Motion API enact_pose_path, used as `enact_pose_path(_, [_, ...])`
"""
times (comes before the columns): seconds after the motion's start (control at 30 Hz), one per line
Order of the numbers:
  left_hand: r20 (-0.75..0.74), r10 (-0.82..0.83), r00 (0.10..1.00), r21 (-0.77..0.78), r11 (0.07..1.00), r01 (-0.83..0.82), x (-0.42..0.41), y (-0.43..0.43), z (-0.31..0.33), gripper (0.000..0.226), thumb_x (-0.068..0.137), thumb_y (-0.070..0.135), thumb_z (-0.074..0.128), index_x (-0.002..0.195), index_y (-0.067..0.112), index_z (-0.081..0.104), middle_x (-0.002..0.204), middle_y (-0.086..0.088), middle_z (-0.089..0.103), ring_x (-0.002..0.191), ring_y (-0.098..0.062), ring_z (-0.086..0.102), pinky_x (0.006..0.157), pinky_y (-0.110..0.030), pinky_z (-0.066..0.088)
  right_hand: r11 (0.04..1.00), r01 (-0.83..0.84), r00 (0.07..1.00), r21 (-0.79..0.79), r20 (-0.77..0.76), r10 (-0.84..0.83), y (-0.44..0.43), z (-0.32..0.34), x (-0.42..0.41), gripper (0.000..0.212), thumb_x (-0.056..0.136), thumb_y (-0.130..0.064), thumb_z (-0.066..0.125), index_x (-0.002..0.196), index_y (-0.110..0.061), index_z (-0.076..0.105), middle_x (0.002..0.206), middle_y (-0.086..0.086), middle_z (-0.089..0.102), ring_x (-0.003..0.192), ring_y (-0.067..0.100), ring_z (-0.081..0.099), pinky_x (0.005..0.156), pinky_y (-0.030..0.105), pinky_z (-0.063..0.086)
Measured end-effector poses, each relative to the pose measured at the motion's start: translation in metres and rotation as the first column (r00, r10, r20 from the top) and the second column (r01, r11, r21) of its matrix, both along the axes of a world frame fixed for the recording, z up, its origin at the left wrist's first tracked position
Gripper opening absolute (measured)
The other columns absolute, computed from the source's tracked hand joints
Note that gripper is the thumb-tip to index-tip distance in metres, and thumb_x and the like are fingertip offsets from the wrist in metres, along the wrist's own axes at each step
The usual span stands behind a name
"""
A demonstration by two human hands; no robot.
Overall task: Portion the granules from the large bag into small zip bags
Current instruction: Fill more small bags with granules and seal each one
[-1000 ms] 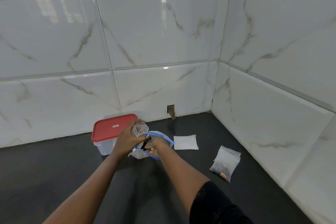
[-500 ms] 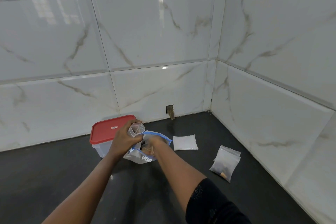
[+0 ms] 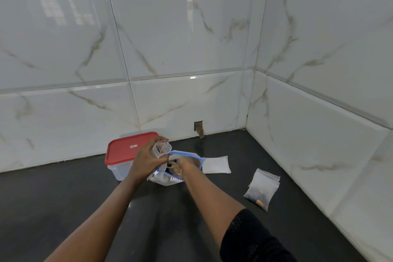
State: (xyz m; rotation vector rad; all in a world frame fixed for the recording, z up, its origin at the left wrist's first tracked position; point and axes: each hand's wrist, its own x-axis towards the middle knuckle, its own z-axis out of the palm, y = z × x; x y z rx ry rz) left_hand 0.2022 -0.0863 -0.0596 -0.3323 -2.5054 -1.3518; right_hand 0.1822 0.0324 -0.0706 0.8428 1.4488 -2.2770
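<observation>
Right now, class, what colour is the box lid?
The lid is red; the head view shows it best.

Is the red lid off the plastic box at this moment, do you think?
No, the red lid sits flat on the clear box, just behind the left hand holding a small bag.

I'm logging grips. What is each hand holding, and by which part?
The left hand grips a small zip bag around its lower half. The right hand is inside the large bag; its hold cannot be told.
</observation>
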Motion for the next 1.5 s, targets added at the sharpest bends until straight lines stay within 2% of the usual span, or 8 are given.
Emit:
enact_pose_path(0.1, [0.0, -0.017, 1.0, 0.017, 1.0, 0.017, -0.005, 0.007, -0.003, 0.049, 0.063, 0.027, 0.074, 0.109, 0.025, 0.059, 0.1, 0.012, 0.064, 0.09, -0.004, 0.06, 0.075, -0.016, 0.045, 0.996, 0.064, 0.998, 0.056, -0.007, -0.063, 0.008, -0.001, -0.004, 0.025, 0.095, -0.002, 0.046, 0.07, -0.002, 0.048, 0.107, 0.018, 0.064, 0.11, 0.033, 0.063, 0.096, 0.042, 0.05])
enact_pose_path(0.27, [-0.004, -0.028, 1.0, 0.022, 0.999, 0.028, -0.006, 0.022, -0.005, 0.048, 0.068, 0.015, 0.08, 0.109, 0.026, 0.057, 0.097, 0.009, 0.064, 0.086, -0.006, 0.06, 0.069, -0.011, 0.042, 0.992, 0.09, 0.996, 0.089, -0.001, -0.09, 0.015, -0.006, 0.001, 0.025, 0.094, -0.003, 0.049, 0.118, 0.001, 0.052, 0.118, 0.021, 0.06, 0.104, 0.027, 0.062, 0.096, 0.039, 0.05])
enact_pose_path(0.5, [-0.02, -0.028, 0.999, 0.013, 1.0, 0.028, 0.002, 0.025, -0.004, 0.049, 0.066, 0.022, 0.08, 0.109, 0.028, 0.055, 0.094, 0.013, 0.062, 0.084, 0.0, 0.058, 0.067, -0.007, 0.04, 0.987, 0.13, 0.99, 0.09, 0.048, -0.134, 0.006, -0.009, 0.005, 0.033, 0.091, -0.007, 0.055, 0.123, -0.002, 0.052, 0.116, 0.021, 0.062, 0.101, 0.034, 0.064, 0.082, 0.045, 0.057])
enact_pose_path(0.67, [-0.023, -0.009, 1.0, 0.019, 1.0, 0.01, 0.004, 0.019, -0.005, 0.051, 0.062, 0.026, 0.077, 0.108, 0.028, 0.056, 0.094, 0.015, 0.062, 0.085, -0.002, 0.059, 0.069, -0.009, 0.041, 0.991, 0.117, 0.991, 0.068, 0.055, -0.12, 0.006, 0.005, 0.021, 0.018, 0.095, -0.007, 0.049, 0.112, -0.001, 0.049, 0.115, 0.016, 0.059, 0.113, 0.033, 0.059, 0.09, 0.039, 0.052])
enact_pose_path(0.77, [-0.031, 0.002, 1.0, -0.014, 1.0, -0.002, 0.003, 0.016, -0.008, 0.048, 0.069, 0.008, 0.076, 0.111, 0.023, 0.057, 0.097, 0.01, 0.063, 0.087, -0.009, 0.06, 0.068, -0.003, 0.039, 0.993, 0.088, 0.994, 0.082, 0.053, -0.093, -0.002, -0.015, 0.004, 0.03, 0.094, -0.006, 0.045, 0.121, 0.001, 0.053, 0.108, 0.018, 0.062, 0.106, 0.033, 0.061, 0.096, 0.045, 0.049])
enact_pose_path(0.87, [-0.035, 0.002, 0.999, -0.028, 1.0, -0.003, 0.004, 0.015, -0.008, 0.047, 0.07, 0.005, 0.074, 0.111, 0.02, 0.058, 0.1, 0.008, 0.063, 0.088, -0.011, 0.059, 0.068, -0.001, 0.039, 0.998, -0.016, 1.0, -0.06, 0.026, 0.017, -0.006, -0.019, 0.002, 0.014, 0.088, -0.007, 0.053, 0.097, -0.001, 0.061, 0.082, 0.015, 0.067, 0.081, 0.025, 0.069, 0.086, 0.035, 0.056])
enact_pose_path(1.13, [-0.043, 0.051, 0.998, -0.057, 0.997, -0.053, 0.006, 0.008, -0.002, 0.048, 0.073, 0.006, 0.074, 0.117, 0.015, 0.057, 0.102, 0.007, 0.059, 0.09, -0.012, 0.055, 0.066, -0.001, 0.038, 0.999, 0.034, 0.998, -0.037, 0.045, -0.032, -0.015, -0.034, -0.013, 0.031, 0.097, -0.011, 0.043, 0.12, 0.004, 0.056, 0.112, 0.021, 0.064, 0.098, 0.033, 0.064, 0.081, 0.043, 0.054])
enact_pose_path(1.5, [-0.061, 0.069, 0.996, -0.048, 0.996, -0.072, 0.005, 0.008, 0.0, 0.048, 0.073, 0.006, 0.074, 0.117, 0.014, 0.057, 0.103, 0.008, 0.058, 0.09, -0.011, 0.054, 0.066, 0.001, 0.037, 0.977, 0.212, 0.976, -0.022, 0.053, -0.211, -0.012, 0.013, 0.025, 0.021, 0.098, -0.003, 0.039, 0.1, 0.007, 0.058, 0.101, 0.024, 0.058, 0.094, 0.037, 0.059, 0.077, 0.043, 0.052])
